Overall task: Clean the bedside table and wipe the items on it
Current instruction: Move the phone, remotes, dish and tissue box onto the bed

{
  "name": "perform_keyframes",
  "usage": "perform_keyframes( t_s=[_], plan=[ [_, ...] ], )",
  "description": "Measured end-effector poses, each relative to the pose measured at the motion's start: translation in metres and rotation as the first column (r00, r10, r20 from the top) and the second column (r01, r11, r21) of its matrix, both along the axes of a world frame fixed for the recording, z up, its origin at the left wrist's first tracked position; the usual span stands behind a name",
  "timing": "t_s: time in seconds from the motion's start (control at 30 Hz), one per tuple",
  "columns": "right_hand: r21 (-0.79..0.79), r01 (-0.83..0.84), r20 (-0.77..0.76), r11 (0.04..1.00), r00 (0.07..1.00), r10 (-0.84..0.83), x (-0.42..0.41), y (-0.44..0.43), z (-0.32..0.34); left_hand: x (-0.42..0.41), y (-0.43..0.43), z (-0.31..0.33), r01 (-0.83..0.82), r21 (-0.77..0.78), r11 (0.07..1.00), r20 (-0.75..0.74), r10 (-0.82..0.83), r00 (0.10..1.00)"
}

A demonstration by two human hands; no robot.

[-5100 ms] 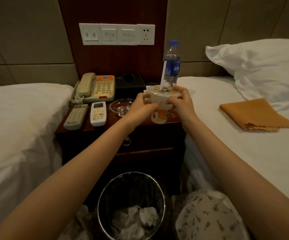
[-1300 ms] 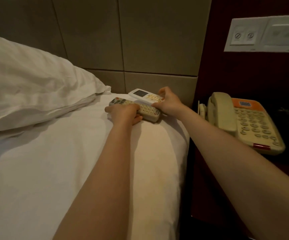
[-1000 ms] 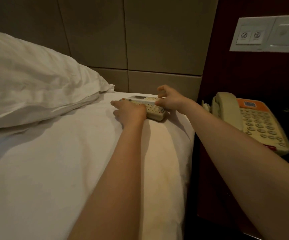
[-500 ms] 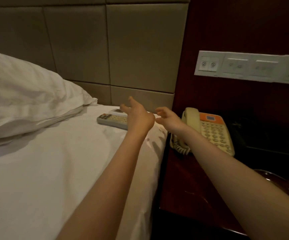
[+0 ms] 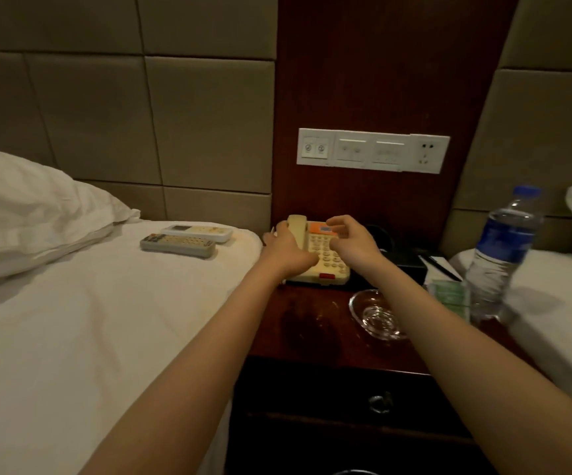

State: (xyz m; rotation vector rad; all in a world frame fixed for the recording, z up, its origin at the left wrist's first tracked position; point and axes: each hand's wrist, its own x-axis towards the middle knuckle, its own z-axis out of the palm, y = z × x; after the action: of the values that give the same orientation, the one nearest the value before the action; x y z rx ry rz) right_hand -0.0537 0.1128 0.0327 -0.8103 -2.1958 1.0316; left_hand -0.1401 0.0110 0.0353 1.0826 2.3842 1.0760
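Telephone (image 5: pixel 329 265) is seated at the back left of the bedside surface (image 5: pixel 312 323). Its handset side is clasped by the left grip (image 5: pixel 286 250); the right grip (image 5: pixel 353 240) is held curled above the keypad, and whether it is grasping cannot be told. A grey remote control (image 5: pixel 178 244) and a white remote control (image 5: pixel 197 232) are laid together on the left bed (image 5: pixel 89 320).

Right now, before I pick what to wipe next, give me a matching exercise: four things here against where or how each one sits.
Things:
1. telephone
2. remote controls
3. glass ashtray
4. water bottle

Place or state:
A. stands upright, blue cap
B. lying side by side on the left bed
C. on the bedside table, nearer its front
D. at the table's back, left hand on it

Pairs: 1-D, 2-B, 3-C, 4-A
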Motion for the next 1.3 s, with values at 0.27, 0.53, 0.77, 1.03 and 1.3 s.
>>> perform_keyframes(
  t_s=[0.27, 0.53, 0.77, 1.03, 1.3],
  plan=[
    [0.331, 0.443, 0.066, 0.833, 0.87, -0.489, 0.104, 0.032, -0.015, 0.08, 0.042, -0.004, 0.314, -0.266, 0.911, -0.015, -0.33, 0.944],
    [0.308, 0.547, 0.182, 0.778, 0.769, -0.613, 0.15, 0.043, -0.055, 0.117, 0.067, -0.024, 0.256, -0.578, 0.775, -0.177, -0.426, 0.887],
    [0.241, 0.576, 0.273, 0.782, 0.732, -0.624, 0.146, 0.044, -0.069, 0.113, 0.08, -0.035, 0.208, -0.581, 0.787, -0.106, -0.327, 0.939],
    [0.178, 0.626, 0.198, 0.76, 0.733, -0.65, 0.142, 0.045, -0.071, 0.115, 0.085, -0.038, 0.179, -0.542, 0.821, -0.129, -0.291, 0.948],
    [0.145, 0.533, 0.034, 0.834, 0.839, -0.542, 0.136, 0.031, -0.053, 0.086, 0.07, -0.021, 0.136, -0.436, 0.89, -0.16, -0.226, 0.961]
  ],
)
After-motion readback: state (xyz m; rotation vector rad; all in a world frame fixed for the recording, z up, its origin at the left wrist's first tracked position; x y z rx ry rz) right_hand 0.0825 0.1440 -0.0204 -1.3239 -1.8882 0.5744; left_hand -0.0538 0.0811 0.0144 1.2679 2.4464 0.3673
